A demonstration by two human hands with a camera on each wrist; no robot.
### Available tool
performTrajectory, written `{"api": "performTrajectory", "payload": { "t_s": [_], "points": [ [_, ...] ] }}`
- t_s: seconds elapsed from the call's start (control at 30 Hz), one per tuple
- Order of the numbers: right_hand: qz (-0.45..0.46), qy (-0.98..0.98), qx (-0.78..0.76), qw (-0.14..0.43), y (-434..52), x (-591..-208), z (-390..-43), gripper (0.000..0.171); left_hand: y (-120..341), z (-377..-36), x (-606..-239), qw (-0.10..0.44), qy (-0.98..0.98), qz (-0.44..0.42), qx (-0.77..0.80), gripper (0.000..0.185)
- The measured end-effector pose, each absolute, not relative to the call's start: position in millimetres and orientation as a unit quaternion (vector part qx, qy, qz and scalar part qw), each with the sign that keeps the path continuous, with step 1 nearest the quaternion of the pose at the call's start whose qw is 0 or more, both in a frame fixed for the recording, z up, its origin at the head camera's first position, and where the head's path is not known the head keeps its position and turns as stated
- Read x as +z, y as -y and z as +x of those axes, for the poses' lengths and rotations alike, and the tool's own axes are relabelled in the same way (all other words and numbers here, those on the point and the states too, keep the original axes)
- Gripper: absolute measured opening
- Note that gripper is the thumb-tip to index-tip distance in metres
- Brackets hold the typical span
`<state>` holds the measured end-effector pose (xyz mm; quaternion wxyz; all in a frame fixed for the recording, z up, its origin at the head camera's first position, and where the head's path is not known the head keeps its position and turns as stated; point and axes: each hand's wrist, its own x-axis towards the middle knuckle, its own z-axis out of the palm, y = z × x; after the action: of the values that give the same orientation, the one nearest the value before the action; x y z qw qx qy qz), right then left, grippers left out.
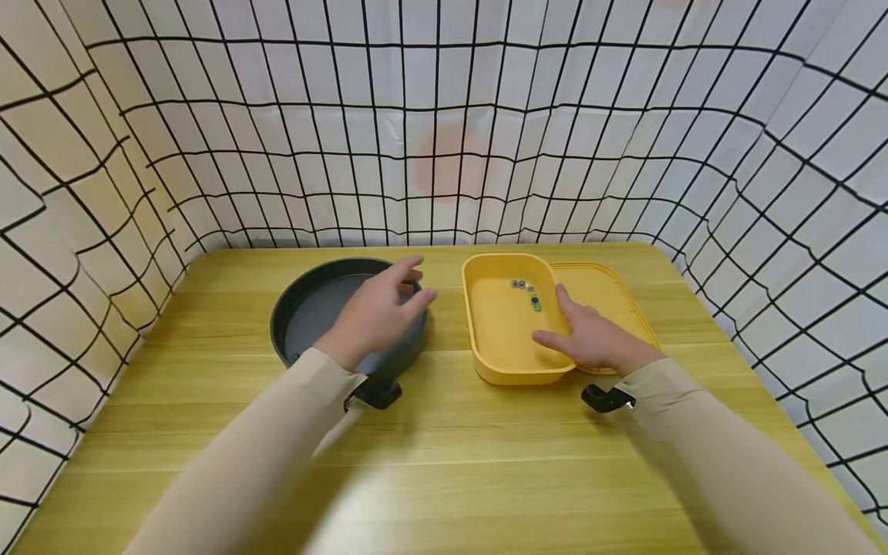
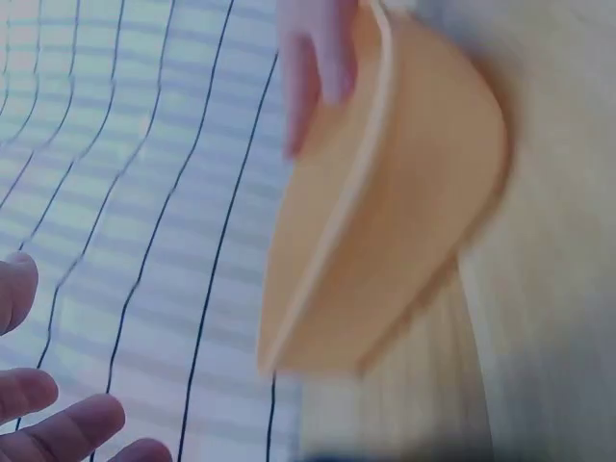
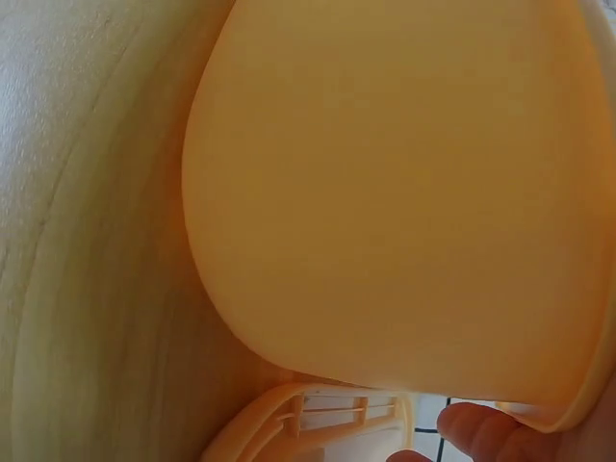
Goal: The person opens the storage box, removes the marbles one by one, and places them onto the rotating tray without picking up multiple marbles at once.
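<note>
My left hand [image 1: 378, 308] is held over the right side of a dark grey round pan [image 1: 305, 308], fingers spread and nothing between them. In the left wrist view, its fingertips [image 2: 77, 428] show at the lower left, apart from everything. My right hand [image 1: 593, 335] is at the right wall of a yellow rectangular container [image 1: 509, 347]. Its thumb reaches over the inside, and other fingers [image 3: 476, 428] lie along the outside below the rim. Several small round beads [image 1: 534, 300], blue, green and greyish, lie in a curved row on the container's floor.
A flat yellow lid [image 1: 607, 289] lies on the wooden table [image 1: 444, 462], partly beneath the container's right side and my right hand. White walls with a black grid [image 1: 444, 131] enclose the table at the back and both sides. Black wrist cameras [image 1: 607, 398] hang under both wrists.
</note>
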<state>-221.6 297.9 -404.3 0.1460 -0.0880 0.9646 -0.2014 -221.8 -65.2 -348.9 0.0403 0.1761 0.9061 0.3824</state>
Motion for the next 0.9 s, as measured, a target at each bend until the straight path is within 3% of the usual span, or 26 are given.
{"api": "performTrajectory", "payload": {
  "t_s": [0.4, 0.9],
  "points": [
    [-0.093, -0.966, -0.199, 0.135, -295, -402, -219, 0.11, -39, -251, -340, 0.121, -0.873, 0.224, 0.416, 0.059],
    [-0.105, -0.965, -0.206, 0.123, -293, -402, -213, 0.109, -95, -283, -370, 0.161, -0.889, 0.194, 0.383, 0.044]
  ]
}}
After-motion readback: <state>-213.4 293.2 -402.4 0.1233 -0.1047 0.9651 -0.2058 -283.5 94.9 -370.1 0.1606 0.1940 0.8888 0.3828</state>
